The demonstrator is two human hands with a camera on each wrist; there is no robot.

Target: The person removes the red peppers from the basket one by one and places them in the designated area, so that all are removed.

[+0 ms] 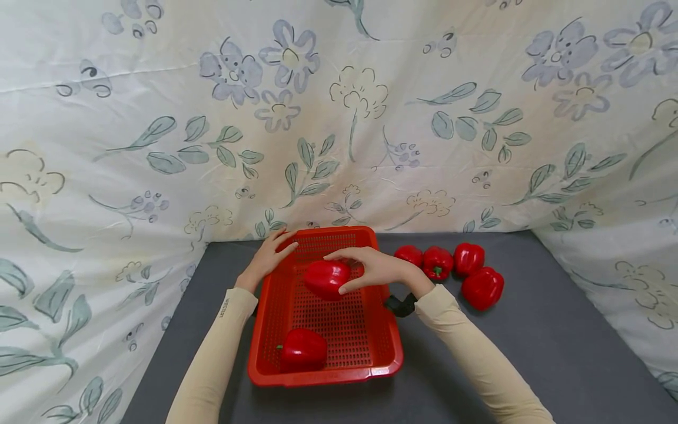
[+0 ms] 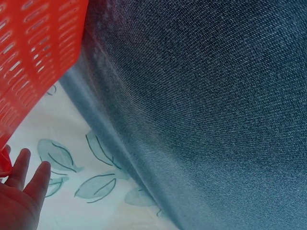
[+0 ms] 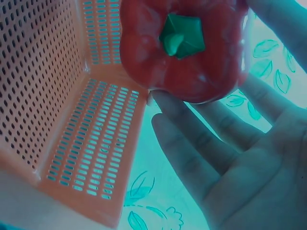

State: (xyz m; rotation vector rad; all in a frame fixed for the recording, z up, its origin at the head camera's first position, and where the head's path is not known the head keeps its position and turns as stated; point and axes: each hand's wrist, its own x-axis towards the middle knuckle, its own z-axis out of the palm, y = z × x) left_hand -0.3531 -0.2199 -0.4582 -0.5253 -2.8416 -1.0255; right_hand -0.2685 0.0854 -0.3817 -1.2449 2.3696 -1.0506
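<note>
Fingers [image 3: 184, 163] of a person's right hand [image 1: 378, 268] are curling round a glossy red pepper [image 1: 322, 278], parting only as wide as its body and holding it near the centre of the frame, above the floor of a red perforated basket [image 1: 344, 330]. In the right wrist view, its green stem is facing the camera. The left hand [image 1: 265, 259] is resting at the basket's upper-left rim, its fingers spreading nearly straight with nothing in their grasp. A second pepper [image 1: 304, 350] is lying on its side at the basket's lower left, its stem pointing left. Right of centre, four more peppers [image 1: 468, 259] are sitting close together on the dark table [image 1: 556, 353], near the basket. Pale sleeves [image 1: 203, 365] are crossing the bottom of the frame, the left one bearing lettering too small for me to read, and a dark strap [image 1: 401, 305] is showing at the right wrist. Floral cloth [image 1: 477, 176] is hanging across the upper frame behind.
</note>
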